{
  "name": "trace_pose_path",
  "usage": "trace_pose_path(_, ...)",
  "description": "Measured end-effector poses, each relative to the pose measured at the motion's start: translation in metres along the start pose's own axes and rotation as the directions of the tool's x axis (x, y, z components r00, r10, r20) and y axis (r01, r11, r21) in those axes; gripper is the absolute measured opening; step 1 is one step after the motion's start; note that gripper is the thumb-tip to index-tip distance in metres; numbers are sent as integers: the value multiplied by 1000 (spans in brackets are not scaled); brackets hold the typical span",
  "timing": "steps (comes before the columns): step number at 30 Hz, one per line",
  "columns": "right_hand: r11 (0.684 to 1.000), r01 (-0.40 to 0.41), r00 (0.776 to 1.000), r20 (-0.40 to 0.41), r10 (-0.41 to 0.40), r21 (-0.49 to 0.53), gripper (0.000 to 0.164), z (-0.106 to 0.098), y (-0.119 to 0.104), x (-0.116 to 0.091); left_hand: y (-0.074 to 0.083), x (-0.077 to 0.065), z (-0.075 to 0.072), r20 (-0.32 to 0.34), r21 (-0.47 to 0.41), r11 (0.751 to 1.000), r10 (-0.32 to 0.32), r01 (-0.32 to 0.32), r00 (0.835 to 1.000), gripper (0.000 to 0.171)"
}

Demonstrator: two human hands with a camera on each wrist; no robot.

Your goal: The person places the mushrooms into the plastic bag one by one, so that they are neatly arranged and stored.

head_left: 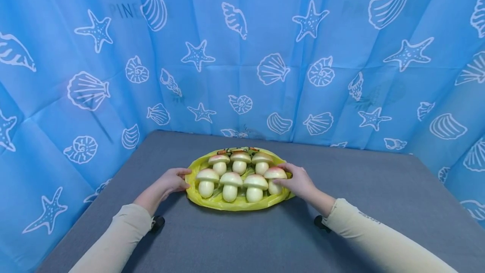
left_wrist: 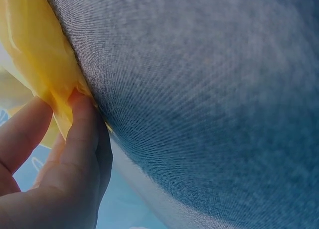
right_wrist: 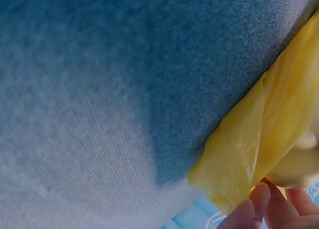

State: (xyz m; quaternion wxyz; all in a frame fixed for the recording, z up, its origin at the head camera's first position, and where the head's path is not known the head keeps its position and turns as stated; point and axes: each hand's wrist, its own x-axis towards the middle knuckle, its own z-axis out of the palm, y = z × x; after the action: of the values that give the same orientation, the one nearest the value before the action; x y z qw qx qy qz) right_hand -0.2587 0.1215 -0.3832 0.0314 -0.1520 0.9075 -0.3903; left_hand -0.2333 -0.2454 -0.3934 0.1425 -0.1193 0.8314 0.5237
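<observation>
A yellow plastic bag (head_left: pixel 235 206) lies on the table with its opening spread into a wide oval. Several cream toy mushrooms (head_left: pixel 230 192), some with a pinkish tint on the cap, stand inside it in two rows. At the left end, my left hand (head_left: pixel 173 182) pinches the bag's rim between thumb and fingers; the left wrist view shows the plastic (left_wrist: pixel 37 45) gathered there. My right hand (head_left: pixel 301 182) grips the rim at the right end, its fingertips beside the rightmost mushroom (head_left: pixel 275 173). Whether they press on that mushroom I cannot tell.
The table has a grey cloth surface (head_left: pixel 235 243). A blue curtain (head_left: pixel 242 83) with white shell and starfish prints hangs behind and along the sides. Something with a dark and orange print (head_left: pixel 238 150) shows at the bag's back rim.
</observation>
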Motion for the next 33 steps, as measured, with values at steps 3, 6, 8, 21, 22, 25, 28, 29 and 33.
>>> trace_pose_path(3,1000,-7,1000,13,7,-6,49,0,1,1,0,1,0,-5,-1,1000,-8,8,1000,54)
trace_pose_path(6,1000,-15,1000,15,15,-8,52,1,1,1,0,1,0,-6,-4,1000,-11,11,1000,54)
trace_pose_path(8,1000,-12,1000,20,12,-2,54,1,1,1,0,1,-1,-7,-6,1000,-11,11,1000,54)
trace_pose_path(21,997,-41,999,15,40,61,50,-25,-2,-13,-3,-2,-2,-59,-66,998,15,-19,998,51)
trace_pose_path(22,997,-50,999,14,49,58,50,-29,0,-14,-3,-2,-3,-64,-70,997,22,-26,998,51)
trace_pose_path(25,996,-72,997,2,72,45,51,-40,6,-17,-4,-6,-7,-73,-65,996,50,-55,996,48)
trace_pose_path(28,998,-58,998,-20,58,13,53,-52,15,-21,-6,-10,-10,-89,-55,996,71,-76,994,46)
trace_pose_path(29,999,-48,998,-32,48,0,53,-56,18,-22,-6,-12,-12,-94,-46,995,80,-85,992,46)
trace_pose_path(33,998,-11,998,-69,7,-67,56,-70,31,-27,-8,-19,-17,-125,0,990,138,-139,983,45)
